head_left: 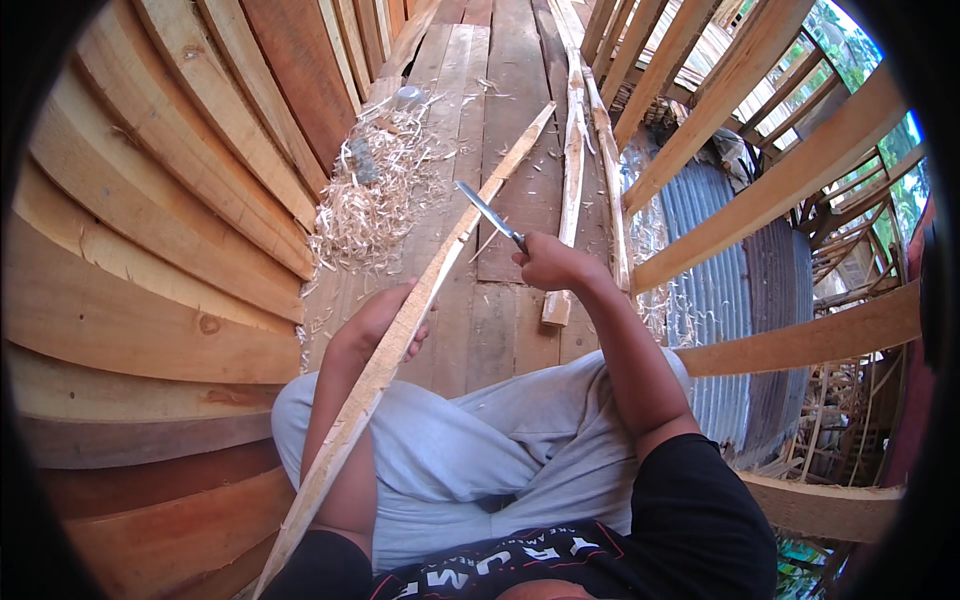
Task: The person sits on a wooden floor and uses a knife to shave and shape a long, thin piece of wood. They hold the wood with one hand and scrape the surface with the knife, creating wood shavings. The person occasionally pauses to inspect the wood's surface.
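Note:
A long, rough strip of wood slants from beside my left shoulder up over my lap, its narrow tip pointing away over the floor. My left hand is wrapped round it from below near the middle, with the fingertips showing at its right edge. In my right hand is a knife, gripped by its handle. The blade points up and left and lies across the strip beyond my left hand. A thin sliver of wood hangs near the blade.
Curly wood shavings are heaped on the plank floor at the left. More wooden strips lie lengthwise to the right. Upright boards wall the left side; spaced slats form a railing on the right, with corrugated metal sheets beyond.

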Tool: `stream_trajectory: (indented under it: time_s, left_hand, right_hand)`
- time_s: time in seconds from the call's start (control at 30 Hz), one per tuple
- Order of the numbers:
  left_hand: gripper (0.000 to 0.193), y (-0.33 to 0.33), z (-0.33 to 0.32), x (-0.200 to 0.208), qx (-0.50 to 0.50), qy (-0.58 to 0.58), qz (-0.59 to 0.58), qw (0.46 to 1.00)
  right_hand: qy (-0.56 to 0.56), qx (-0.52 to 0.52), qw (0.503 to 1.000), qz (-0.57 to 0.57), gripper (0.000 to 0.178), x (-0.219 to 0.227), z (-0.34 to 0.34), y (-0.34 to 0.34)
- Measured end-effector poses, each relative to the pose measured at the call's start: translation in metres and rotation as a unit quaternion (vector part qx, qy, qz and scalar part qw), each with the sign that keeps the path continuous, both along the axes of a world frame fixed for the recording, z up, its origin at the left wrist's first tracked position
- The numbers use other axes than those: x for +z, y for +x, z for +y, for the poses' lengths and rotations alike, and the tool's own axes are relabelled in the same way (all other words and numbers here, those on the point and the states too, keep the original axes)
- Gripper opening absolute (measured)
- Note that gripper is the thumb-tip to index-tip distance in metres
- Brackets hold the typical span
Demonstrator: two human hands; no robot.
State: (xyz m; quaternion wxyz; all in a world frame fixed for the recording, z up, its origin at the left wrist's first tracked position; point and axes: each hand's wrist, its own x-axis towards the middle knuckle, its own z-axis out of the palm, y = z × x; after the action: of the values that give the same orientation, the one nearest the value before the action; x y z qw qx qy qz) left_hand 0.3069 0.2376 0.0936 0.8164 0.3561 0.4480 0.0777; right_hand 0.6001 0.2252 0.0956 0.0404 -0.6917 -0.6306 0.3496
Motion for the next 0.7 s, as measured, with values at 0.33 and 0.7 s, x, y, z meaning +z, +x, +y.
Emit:
stream_trajectory:
  time_s: [0.33,0.7]
  left_hand:
    - [0.042,0.001,-0.002,0.007,-0.003,0.017,-0.012,1.0]
    - [0.045,0.002,-0.001,0.008,-0.004,0.005,0.001,1.0]
  right_hand:
    - [0.1,-0.018,0.993,0.064,0.024,-0.014,0.007,-0.005]
    - [0.124,-0.047,0.987,0.09,0.026,-0.04,0.013,-0.022]
